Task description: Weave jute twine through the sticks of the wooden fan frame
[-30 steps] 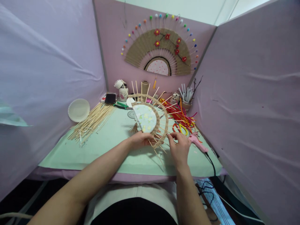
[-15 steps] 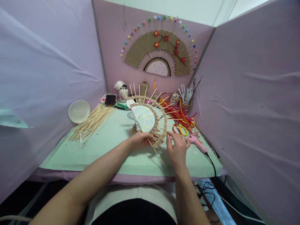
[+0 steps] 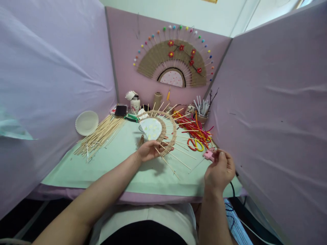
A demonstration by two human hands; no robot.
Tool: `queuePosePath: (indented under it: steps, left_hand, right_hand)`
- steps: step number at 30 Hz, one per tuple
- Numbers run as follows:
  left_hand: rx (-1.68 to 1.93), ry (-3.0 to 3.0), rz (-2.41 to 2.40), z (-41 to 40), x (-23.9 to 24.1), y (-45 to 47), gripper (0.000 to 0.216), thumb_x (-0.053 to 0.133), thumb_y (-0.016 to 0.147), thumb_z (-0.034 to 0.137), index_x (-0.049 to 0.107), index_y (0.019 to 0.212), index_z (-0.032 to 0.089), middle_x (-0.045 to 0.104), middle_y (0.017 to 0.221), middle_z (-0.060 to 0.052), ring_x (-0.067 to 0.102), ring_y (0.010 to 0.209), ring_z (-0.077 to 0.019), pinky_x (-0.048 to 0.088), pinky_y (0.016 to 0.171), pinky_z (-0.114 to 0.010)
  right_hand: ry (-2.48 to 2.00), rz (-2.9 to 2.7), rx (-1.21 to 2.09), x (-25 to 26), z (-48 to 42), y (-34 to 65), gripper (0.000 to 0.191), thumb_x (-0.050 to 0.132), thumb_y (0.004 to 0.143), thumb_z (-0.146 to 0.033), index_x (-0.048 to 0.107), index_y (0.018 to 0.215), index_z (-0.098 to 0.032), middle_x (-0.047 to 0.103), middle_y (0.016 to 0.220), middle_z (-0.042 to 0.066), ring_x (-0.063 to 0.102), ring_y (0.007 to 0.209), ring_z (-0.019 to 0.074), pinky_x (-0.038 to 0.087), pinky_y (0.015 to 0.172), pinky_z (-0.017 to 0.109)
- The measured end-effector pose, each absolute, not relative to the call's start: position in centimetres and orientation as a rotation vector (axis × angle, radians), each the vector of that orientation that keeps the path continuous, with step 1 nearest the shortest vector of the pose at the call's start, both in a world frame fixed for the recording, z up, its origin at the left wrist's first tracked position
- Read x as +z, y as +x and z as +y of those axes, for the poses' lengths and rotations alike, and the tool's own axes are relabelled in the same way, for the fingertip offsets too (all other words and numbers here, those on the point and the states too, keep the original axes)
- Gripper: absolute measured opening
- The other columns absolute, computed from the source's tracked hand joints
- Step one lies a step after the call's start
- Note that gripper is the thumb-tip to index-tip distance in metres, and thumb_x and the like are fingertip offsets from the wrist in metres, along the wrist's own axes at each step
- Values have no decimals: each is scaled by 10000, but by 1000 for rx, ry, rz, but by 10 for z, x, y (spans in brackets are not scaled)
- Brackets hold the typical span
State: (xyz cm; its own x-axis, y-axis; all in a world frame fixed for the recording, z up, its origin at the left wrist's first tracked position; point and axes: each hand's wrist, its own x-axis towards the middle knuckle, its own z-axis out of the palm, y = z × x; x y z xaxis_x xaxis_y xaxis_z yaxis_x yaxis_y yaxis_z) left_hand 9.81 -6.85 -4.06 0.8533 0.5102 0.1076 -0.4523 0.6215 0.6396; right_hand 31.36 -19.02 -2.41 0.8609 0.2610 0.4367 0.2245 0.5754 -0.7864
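My left hand (image 3: 149,150) is closed around the lower edge of a half-made fan of thin bamboo sticks (image 3: 173,131), tilted above the table. Brown twine is woven through its sticks in a curved band, and the half-round centre (image 3: 150,128) is pale cloth with yellow patches. Several stick ends point out to the right. A tassel (image 3: 140,140) hangs by the fan's left side. Off to the right, my right hand (image 3: 220,170) is raised with thumb and fingertips pinched together; what they hold is too small to make out. A pink glue gun (image 3: 208,154) lies behind it, partly hidden.
Loose bamboo sticks (image 3: 102,136) and a white dish (image 3: 87,123) are at left. Green-handled pliers (image 3: 131,118), a twine spool (image 3: 157,99) and a jar (image 3: 135,103) stand behind. Red pipe cleaners (image 3: 190,124), scissors (image 3: 195,145) and glue sticks (image 3: 201,107) are at right. A finished fan (image 3: 173,58) hangs behind.
My right hand has moved from the fan's edge out to the right, in front of the glue gun. The fan, still in my left hand, has shifted slightly left and tipped lower.
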Motion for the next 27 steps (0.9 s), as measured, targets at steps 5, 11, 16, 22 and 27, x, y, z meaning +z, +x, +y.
queuePosePath:
  steps: [5,11,16,22,27]
  left_hand:
    - [570,686,66,-66,-42,92,400,540,755,120,649,1140,132,728,1077,-119,675,1041,-273,427,975,-384]
    - [543,722,41,-67,-43,90,421,548,750,141,648,1159,144,717,1120,-114,687,1007,-257,431,955,-372]
    - [533,723,9,-67,-43,91,414,548,752,140,655,1152,136,725,1096,-111,670,1047,-266,418,963,-371]
    - [512,733,-7,-67,-43,92,415,550,752,145,646,1156,124,709,1143,-120,670,1051,-271,417,964,-367]
    - [506,727,-19,-68,-43,92,409,551,753,145,649,1150,126,718,1115,-118,676,1040,-265,431,941,-349]
  right_hand:
    - [-1012,-695,456,-35,-163,305,259,618,785,-430,635,775,-172,602,667,8,540,595,120,440,576,263]
    - [-1050,-1036,797,-23,-134,276,245,720,721,-403,721,822,-181,693,800,40,611,716,150,488,701,307]
    - [-971,-1089,833,-19,-126,273,230,723,725,-393,726,834,-190,710,885,55,638,821,188,504,779,356]
    - [-960,-1042,816,-17,-125,270,236,750,691,-380,649,763,-180,668,767,18,615,752,172,494,764,344]
    - [-1052,-1079,628,-15,-129,263,225,668,757,-398,625,761,-176,641,778,24,582,749,169,473,717,315]
